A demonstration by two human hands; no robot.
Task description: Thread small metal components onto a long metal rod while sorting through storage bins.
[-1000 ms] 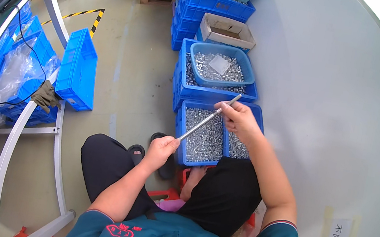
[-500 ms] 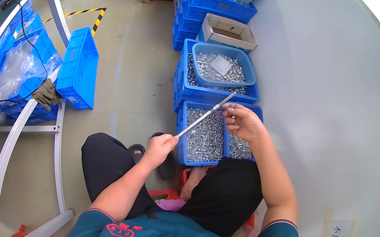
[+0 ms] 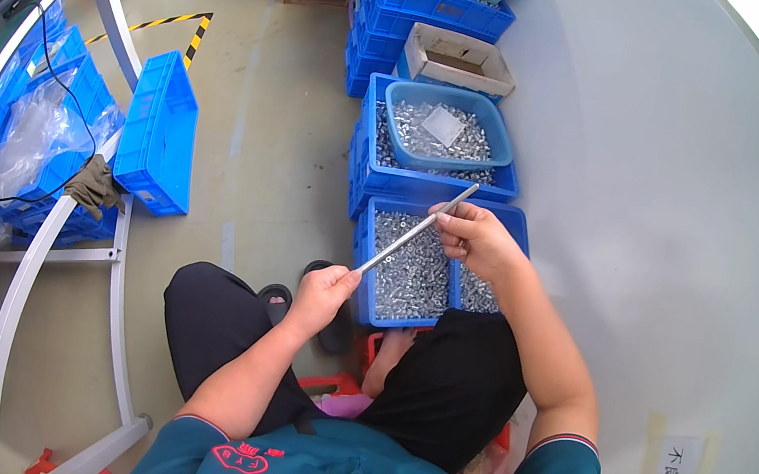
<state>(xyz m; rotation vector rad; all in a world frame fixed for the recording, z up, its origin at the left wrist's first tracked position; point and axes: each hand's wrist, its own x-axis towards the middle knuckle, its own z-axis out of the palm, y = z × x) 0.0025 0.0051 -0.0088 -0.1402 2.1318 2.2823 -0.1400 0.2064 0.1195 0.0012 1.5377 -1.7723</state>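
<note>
A thin silver metal rod (image 3: 398,245) slants up and to the right in front of me. My left hand (image 3: 322,296) is closed around its lower end. Near the upper end, the fingers of my right hand (image 3: 479,238) are pinched against the rod, whose tip sticks out past them. Whether a small part sits between those fingers is hidden. Beneath the rod stands a divided blue crate (image 3: 360,252) filled with many small silver metal fittings (image 3: 412,283).
Beyond it, a light-blue basin (image 3: 396,144) of similar fittings rests on another blue crate. A cardboard box (image 3: 426,40) and stacked crates stand farther back along the wall (image 3: 624,230). At left are a white table frame (image 3: 24,296) and an upright blue crate (image 3: 153,136). A person sits far off.
My right hand has moved slightly left and down, its fingers closing from beside the rod onto its upper part. My left hand keeps its grip, nearly still.
</note>
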